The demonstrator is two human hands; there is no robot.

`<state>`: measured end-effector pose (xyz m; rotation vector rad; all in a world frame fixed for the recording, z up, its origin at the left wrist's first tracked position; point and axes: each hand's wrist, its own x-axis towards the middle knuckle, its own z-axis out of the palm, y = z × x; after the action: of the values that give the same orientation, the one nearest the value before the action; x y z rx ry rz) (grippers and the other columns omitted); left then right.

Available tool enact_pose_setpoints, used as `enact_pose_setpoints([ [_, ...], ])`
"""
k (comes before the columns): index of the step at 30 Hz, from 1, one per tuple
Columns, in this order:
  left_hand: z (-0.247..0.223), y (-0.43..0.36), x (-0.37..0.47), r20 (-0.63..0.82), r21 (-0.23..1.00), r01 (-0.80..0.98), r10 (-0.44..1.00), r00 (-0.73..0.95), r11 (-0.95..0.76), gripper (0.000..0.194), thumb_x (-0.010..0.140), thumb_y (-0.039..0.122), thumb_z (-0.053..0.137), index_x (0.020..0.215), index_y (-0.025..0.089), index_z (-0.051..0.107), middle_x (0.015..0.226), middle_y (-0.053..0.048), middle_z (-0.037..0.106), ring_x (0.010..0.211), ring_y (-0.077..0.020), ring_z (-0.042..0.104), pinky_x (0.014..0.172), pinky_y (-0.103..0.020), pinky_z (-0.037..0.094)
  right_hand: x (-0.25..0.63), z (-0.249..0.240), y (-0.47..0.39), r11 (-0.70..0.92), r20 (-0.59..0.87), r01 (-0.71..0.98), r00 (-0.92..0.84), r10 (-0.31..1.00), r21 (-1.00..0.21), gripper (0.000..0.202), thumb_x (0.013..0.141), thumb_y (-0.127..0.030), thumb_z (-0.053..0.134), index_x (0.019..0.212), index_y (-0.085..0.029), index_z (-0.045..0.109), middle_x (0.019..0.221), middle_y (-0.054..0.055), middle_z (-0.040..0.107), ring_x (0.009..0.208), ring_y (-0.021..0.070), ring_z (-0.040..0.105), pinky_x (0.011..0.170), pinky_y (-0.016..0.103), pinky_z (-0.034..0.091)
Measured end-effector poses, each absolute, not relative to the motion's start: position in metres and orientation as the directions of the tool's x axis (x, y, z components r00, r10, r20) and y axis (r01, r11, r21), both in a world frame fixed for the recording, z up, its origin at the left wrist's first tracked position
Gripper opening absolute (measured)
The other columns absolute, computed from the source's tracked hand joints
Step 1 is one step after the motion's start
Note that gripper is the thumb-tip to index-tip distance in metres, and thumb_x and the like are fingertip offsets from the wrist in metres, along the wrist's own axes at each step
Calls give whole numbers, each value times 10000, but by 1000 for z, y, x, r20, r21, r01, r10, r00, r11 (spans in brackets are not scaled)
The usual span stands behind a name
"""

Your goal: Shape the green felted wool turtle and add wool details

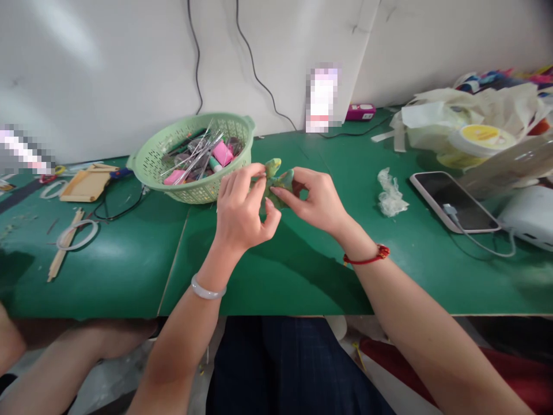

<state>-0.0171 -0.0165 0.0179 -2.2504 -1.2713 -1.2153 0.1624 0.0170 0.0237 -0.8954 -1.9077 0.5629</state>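
Green tabletop [276, 276] stretches toward its front edge [276, 315] at six o'clock; a basket [190, 195] bounds ten. Between both hands, at twelve, the right hand [318, 199] pinches a small green piece [273, 167]; the left hand [242, 208] touches it, grip unclear.

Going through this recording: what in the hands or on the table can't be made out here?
All in the head view:
Green piece: its middle, covered by the left hand and right hand.
Basket: much of its bottom, under the pink pieces and other contents.
Upright bright screen: what it shows, lost in coarse blurred blocks.
White device: one side, cut off by the right edge.
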Motion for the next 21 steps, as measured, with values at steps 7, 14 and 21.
enact_pose_setpoints([
  [7, 33, -19, -18, 769, 411, 712, 636, 63, -569, 275, 917, 443, 659, 1031, 219, 772, 1192, -122, 717, 1137, -307, 669, 1058, -474, 490, 164, 24, 17, 569, 477, 260, -340, 810, -780, 465, 909, -557, 725, 693, -223, 484, 644, -22, 488, 618, 128, 397, 589, 312, 319],
  [14, 40, -14, -16, 464, 866, 239, 884, -52, -440, 355, 895, 583, 754, 796, 247, 814, 876, -47, 779, 943, -224, 717, 938, -371, 545, 161, 25, 14, 522, 420, 148, -432, 798, -840, 518, 856, -611, 779, 658, -213, 513, 604, -48, 427, 604, 114, 363, 574, 305, 322],
  [21, 30, -9, -11, 237, 969, -39, 966, -102, -242, 401, 843, 658, 775, 829, 265, 851, 809, -30, 781, 883, -240, 749, 777, -382, 614, 162, 25, 16, 447, 398, 21, -422, 815, -894, 475, 814, -644, 810, 739, -206, 641, 681, -12, 499, 654, 141, 431, 564, 308, 324],
])
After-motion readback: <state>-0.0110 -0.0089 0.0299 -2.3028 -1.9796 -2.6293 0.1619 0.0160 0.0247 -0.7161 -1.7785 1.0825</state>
